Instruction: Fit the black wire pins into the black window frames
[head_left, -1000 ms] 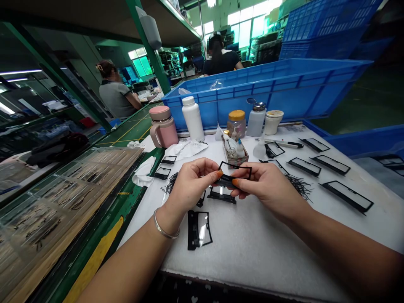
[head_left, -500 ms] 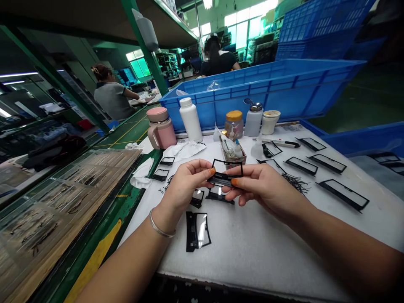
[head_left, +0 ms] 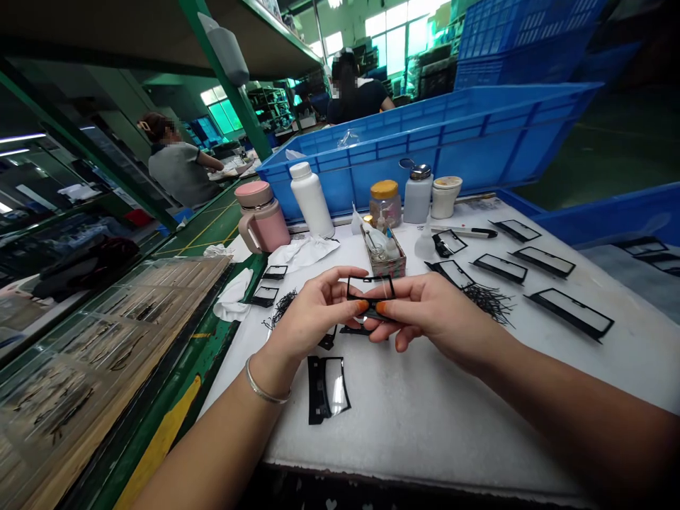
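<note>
Between both hands, above the white tabletop (head_left: 425,404), is a black frame with a clear window (head_left: 370,287). My left hand (head_left: 324,308) pinches its left part, thumb on the black lower strip. My right hand (head_left: 419,308) grips the right part the same way, the two thumbs almost touching. Behind the fingers, similar pieces on the table are partly hidden. Nearer to me lies another black piece with a clear window (head_left: 328,389). Thin black strips sit in one bundle (head_left: 486,301) beyond my right hand and a smaller bundle (head_left: 284,306) beside my left.
Several framed pieces (head_left: 571,312) lie at the right. A small box of tools (head_left: 385,258), a pink mug (head_left: 261,219), a white bottle (head_left: 312,202), a pump bottle (head_left: 418,195) and a jar stand before a blue crate (head_left: 478,142). Two people sit farther off.
My right thumb has slid left along the frame's lower strip, up close to my left thumb. The held frame has tilted slightly. The whole view has shifted a little.
</note>
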The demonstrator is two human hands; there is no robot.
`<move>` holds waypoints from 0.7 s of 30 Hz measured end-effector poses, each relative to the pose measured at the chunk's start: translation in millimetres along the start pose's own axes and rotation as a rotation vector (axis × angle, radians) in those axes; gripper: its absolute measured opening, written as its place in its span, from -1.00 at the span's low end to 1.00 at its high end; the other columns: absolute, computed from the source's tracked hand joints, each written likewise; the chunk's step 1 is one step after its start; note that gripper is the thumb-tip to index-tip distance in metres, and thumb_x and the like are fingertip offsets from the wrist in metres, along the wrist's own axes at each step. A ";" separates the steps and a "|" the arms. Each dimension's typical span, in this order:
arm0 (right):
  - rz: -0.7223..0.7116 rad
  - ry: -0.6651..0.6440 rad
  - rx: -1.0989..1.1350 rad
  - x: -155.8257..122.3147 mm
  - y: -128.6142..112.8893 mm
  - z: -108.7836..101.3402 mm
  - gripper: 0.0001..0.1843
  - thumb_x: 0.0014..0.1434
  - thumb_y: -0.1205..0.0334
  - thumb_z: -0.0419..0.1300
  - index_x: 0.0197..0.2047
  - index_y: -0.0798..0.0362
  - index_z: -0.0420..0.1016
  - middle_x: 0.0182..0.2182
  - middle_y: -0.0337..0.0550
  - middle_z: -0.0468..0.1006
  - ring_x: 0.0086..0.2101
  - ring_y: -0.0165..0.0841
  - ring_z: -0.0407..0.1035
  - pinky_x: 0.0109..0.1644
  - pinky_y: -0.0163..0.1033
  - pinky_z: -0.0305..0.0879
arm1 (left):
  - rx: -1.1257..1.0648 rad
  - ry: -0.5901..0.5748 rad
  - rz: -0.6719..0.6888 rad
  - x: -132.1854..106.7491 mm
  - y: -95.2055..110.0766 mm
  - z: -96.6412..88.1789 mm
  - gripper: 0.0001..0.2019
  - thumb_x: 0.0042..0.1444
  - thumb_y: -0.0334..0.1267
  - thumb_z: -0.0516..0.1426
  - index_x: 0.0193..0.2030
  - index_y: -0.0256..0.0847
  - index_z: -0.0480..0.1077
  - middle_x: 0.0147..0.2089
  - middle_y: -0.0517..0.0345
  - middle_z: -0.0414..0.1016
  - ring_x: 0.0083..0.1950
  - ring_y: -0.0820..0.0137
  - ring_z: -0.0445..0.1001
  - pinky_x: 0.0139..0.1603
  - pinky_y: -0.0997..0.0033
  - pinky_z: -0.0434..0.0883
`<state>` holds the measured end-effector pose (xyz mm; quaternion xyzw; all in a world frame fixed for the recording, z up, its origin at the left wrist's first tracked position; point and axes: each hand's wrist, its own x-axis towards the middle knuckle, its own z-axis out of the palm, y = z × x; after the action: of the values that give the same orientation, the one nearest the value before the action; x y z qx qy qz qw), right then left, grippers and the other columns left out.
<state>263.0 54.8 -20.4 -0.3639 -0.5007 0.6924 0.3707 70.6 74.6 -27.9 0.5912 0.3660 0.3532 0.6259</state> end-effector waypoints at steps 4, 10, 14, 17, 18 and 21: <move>0.010 0.012 -0.012 0.0 -0.7 0.6 -0.82 0.23 0.49 0.10 -0.19 0.23 0.54 -0.36 0.03 0.61 -0.40 -0.32 0.55 -0.56 -0.52 0.38 | 0.009 -0.075 -0.008 1.9 -2.8 -4.0 -0.69 0.17 -0.32 0.22 0.05 -0.27 0.36 -0.13 0.01 0.49 -0.26 0.45 0.53 -0.30 0.59 0.48; 0.012 0.003 -0.043 -1.0 -1.9 1.1 -0.81 0.25 0.53 0.09 -0.14 0.30 0.51 -0.32 0.08 0.61 -0.38 -0.31 0.55 -0.55 -0.53 0.37 | 0.030 -0.094 -0.036 3.3 -2.8 -6.9 -0.70 0.17 -0.29 0.22 0.05 -0.26 0.41 -0.06 -0.01 0.47 -0.22 0.40 0.54 -0.28 0.56 0.50; -0.006 0.004 -0.072 -1.6 -1.7 1.6 -0.83 0.26 0.52 0.09 -0.15 0.30 0.51 -0.30 0.09 0.61 -0.36 -0.30 0.56 -0.55 -0.52 0.37 | 0.024 -0.100 -0.027 2.1 -3.0 -7.3 -0.71 0.16 -0.32 0.22 0.03 -0.27 0.43 -0.08 0.01 0.47 -0.23 0.41 0.54 -0.28 0.55 0.50; -0.002 0.008 -0.087 -1.2 -1.5 1.6 -0.83 0.26 0.52 0.09 -0.15 0.31 0.50 -0.30 0.10 0.60 -0.36 -0.28 0.56 -0.54 -0.51 0.37 | 0.019 -0.097 -0.032 2.6 -3.6 -7.6 -0.72 0.15 -0.32 0.24 0.01 -0.28 0.44 -0.11 0.02 0.47 -0.25 0.42 0.54 -0.28 0.55 0.51; -0.002 0.010 -0.094 -1.0 -1.3 1.6 -0.83 0.26 0.53 0.09 -0.15 0.32 0.50 -0.31 0.10 0.60 -0.36 -0.28 0.56 -0.54 -0.51 0.37 | 0.014 -0.096 -0.035 3.1 -3.8 -7.7 -0.72 0.14 -0.32 0.24 0.00 -0.29 0.44 -0.12 0.03 0.47 -0.26 0.43 0.54 -0.28 0.56 0.51; -0.017 0.005 -0.114 -0.5 -0.2 1.6 -0.83 0.24 0.54 0.10 -0.17 0.31 0.50 -0.31 0.10 0.60 -0.35 -0.27 0.56 -0.53 -0.50 0.37 | 0.005 -0.096 -0.037 4.8 -4.2 -8.0 -0.73 0.12 -0.33 0.25 -0.02 -0.28 0.45 -0.13 0.05 0.47 -0.27 0.42 0.55 -0.28 0.55 0.52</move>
<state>261.9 53.8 -19.8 -0.3819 -0.5413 0.6588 0.3565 66.0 82.5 -32.6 0.6021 0.3472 0.3119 0.6478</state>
